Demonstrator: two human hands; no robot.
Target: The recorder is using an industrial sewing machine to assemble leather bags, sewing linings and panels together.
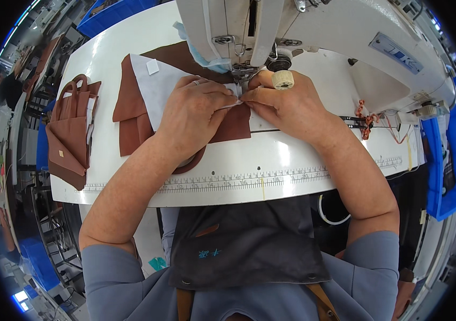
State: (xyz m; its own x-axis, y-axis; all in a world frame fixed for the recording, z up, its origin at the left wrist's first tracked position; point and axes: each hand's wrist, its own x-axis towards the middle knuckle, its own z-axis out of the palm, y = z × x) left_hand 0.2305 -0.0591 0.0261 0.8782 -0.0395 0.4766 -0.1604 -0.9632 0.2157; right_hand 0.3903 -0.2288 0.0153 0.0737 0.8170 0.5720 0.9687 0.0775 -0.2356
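A white sewing machine (pixel 340 32) stands over the table, its presser foot (pixel 244 72) just ahead of my fingers. Under my left hand (pixel 198 102) lies a white fabric piece (pixel 150 88) on top of brown leather panels (pixel 132 125). The left fingers are bent and pressed together at the fabric's edge beside the foot. My right hand (pixel 287 101) pinches the same edge from the other side, thumb and forefinger closed. Both sets of fingertips nearly meet there. A brown rounded handle (pixel 190 163) shows partly below my left wrist.
Brown leather pieces with handles (pixel 70 128) lie at the table's left. A printed ruler (pixel 228 182) runs along the near edge. Orange thread (pixel 366 120) hangs at the right on the machine bed. Blue bins (pixel 447 155) stand beyond the right side.
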